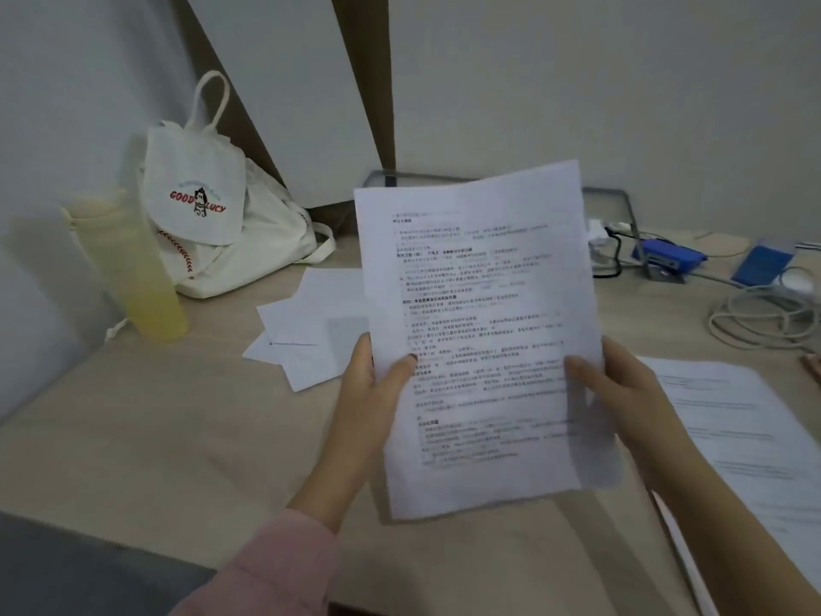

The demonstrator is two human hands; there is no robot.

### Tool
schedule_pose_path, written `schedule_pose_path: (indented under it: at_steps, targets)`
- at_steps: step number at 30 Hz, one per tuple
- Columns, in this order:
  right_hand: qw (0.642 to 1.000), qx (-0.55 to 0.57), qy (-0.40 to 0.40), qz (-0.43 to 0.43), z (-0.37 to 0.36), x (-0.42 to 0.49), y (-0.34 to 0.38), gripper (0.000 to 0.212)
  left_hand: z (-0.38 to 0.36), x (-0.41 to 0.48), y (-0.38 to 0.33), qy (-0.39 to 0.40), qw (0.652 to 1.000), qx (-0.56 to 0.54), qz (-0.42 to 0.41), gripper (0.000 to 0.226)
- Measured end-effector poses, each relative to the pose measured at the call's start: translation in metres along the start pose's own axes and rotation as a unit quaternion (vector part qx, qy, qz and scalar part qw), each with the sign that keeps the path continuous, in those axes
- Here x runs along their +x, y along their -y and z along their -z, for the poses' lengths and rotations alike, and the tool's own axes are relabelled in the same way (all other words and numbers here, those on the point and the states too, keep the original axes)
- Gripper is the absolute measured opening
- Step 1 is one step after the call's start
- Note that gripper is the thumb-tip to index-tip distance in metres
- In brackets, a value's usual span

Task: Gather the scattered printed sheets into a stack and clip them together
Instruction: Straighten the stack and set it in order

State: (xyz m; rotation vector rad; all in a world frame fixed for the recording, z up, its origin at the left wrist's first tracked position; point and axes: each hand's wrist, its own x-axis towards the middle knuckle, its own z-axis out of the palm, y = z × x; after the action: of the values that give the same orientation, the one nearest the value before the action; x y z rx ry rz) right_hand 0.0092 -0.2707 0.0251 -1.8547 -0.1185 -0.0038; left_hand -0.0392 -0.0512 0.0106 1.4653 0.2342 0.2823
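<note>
Both hands hold up the printed sheets (480,331) over the desk (177,437): left hand (368,393) and right hand (622,393) each pinch a side edge. Gathering seems underway; next, loose sheets (306,322) far left and another sheet (733,429) near right probably need collecting.

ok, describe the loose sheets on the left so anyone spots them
Start at the white tote bag at the back left of the desk. In front of it, right of the yellow bottle, lie fanned sheets. Unlike the page on the right, they show no print and overlap crookedly.
</note>
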Motion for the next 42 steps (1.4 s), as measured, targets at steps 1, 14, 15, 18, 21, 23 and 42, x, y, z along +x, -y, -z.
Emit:
schedule_pose_path:
  at_steps: [1,14,15,18,21,23,42]
  targets:
    - [1.0,-0.016,-0.013,0.0,0.011,-0.001,-0.001,0.016,-0.01,0.0,0.001,0.015,1.0,-0.004,0.015,0.025]
    - [0.937,-0.262,-0.199,-0.116,0.165,-0.026,-0.075,0.016,-0.159,-0.01,0.055,0.245,0.953,0.083,0.156,0.03]
    - [0.932,-0.272,-0.207,-0.122,0.173,-0.029,-0.08,0.016,-0.168,-0.011,0.059,0.255,0.95,0.086,0.158,0.035]
    - [0.918,-0.303,-0.224,-0.122,0.189,-0.035,-0.094,0.012,-0.187,-0.016,0.068,0.28,0.944,0.104,0.141,0.041]
    - [0.903,-0.333,-0.235,-0.137,0.196,-0.039,-0.113,0.015,-0.199,-0.02,0.079,0.286,0.939,0.148,0.119,0.038]
    - [0.893,-0.336,-0.252,-0.16,0.201,-0.041,-0.127,0.024,-0.204,-0.02,0.088,0.28,0.939,0.175,0.101,0.042]
    - [0.935,-0.261,-0.124,-0.207,0.136,-0.021,-0.145,0.044,-0.145,0.004,0.08,0.212,0.96,0.129,0.132,0.056]
